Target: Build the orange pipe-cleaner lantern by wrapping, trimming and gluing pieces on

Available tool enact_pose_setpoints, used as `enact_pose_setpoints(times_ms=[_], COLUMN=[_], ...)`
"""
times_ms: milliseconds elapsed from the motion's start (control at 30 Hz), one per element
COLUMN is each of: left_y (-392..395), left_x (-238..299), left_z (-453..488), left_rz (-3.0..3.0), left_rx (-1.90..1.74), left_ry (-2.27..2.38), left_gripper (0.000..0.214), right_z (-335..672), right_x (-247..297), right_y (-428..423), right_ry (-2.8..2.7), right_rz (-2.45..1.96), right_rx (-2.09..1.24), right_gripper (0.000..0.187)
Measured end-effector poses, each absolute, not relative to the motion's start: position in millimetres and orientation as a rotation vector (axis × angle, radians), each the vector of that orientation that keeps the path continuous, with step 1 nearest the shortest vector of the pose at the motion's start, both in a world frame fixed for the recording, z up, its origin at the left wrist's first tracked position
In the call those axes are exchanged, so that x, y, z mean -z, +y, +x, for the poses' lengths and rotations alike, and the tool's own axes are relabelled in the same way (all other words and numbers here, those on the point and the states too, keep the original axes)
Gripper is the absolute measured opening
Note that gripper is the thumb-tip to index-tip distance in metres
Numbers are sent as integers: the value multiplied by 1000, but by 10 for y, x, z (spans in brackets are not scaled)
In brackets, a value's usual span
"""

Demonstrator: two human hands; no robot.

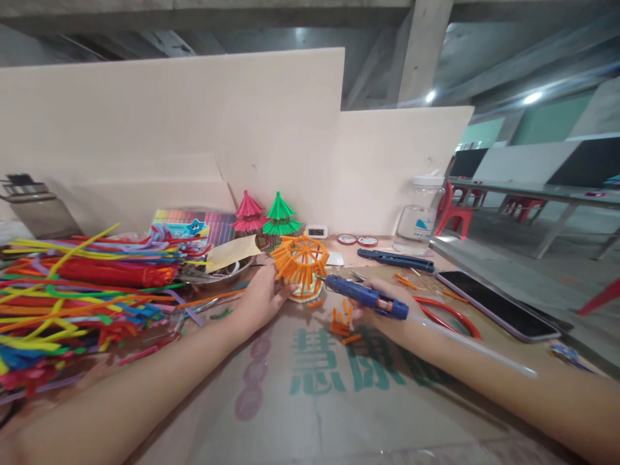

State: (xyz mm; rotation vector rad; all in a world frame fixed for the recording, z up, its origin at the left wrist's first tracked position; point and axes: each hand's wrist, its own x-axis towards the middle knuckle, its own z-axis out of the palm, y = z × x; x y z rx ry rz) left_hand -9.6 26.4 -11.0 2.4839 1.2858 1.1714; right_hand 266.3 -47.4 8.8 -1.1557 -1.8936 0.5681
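Observation:
My left hand (265, 292) is closed on the left side of an orange pipe-cleaner frame (301, 255), a ring of short strips with spokes. Under the frame shows a pale round base (307, 292). My right hand (382, 310) grips a blue hot glue gun (365, 296), a clear glue stick (479, 349) trailing from its back end. The nozzle points left, close to the frame's right edge; whether it touches cannot be made out. Several cut orange pipe-cleaner pieces (343, 323) lie on the cardboard (310, 413) just below the nozzle.
Bundles of coloured pipe cleaners (92, 284) cover the left side. Behind stand a pink tree (248, 213), a green tree (279, 213) and a small digital clock (316, 231). To the right are red-handled scissors (450, 316), a blue cutter (394, 259), a phone (496, 303) and a jug (417, 216).

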Motion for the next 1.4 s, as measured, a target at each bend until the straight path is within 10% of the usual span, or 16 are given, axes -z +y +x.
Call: enact_pose_setpoints(times_ms=[1400], left_y=[190], left_x=[23], left_z=[-82], left_rz=[2686], left_rx=[-1058], left_ry=[1316], left_gripper=[28], right_z=[2669], right_x=[-29], right_y=[-457], right_ry=[-1880], right_rz=[-1187], right_rx=[-481], right_gripper=[18])
